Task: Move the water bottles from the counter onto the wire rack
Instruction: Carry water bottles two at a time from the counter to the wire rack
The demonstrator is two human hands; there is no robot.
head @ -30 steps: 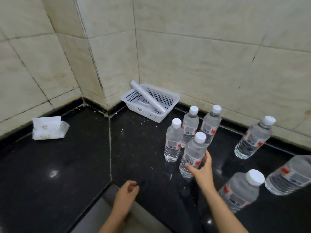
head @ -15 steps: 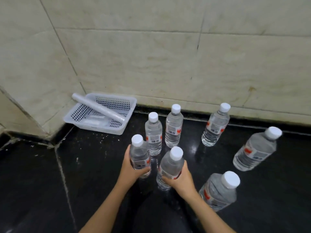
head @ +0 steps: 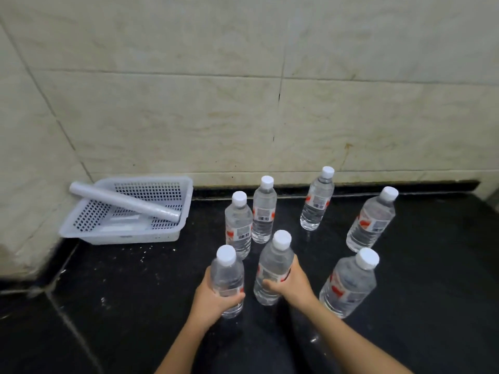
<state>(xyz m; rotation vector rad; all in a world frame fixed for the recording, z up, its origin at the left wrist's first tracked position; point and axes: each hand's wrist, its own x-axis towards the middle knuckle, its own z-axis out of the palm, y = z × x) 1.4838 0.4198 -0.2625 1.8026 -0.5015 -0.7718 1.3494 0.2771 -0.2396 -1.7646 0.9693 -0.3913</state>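
1. Worktop (head: 432, 306): black and glossy, meeting a tiled wall (head: 243, 103) at its back edge.
2. Basket (head: 186, 201): white, in the back left corner, with a roll (head: 124, 202) lying across its rim.
3. Bottles: five stand free, two (head: 239, 225) (head: 264, 211) mid-worktop, one (head: 317, 203) near the back edge, two (head: 371, 222) (head: 348, 284) to the right.
4. Left hand (head: 213, 300): clamped on the front-left bottle (head: 227, 279).
5. Right hand (head: 293, 283): clamped on the bottle beside it (head: 274, 265).
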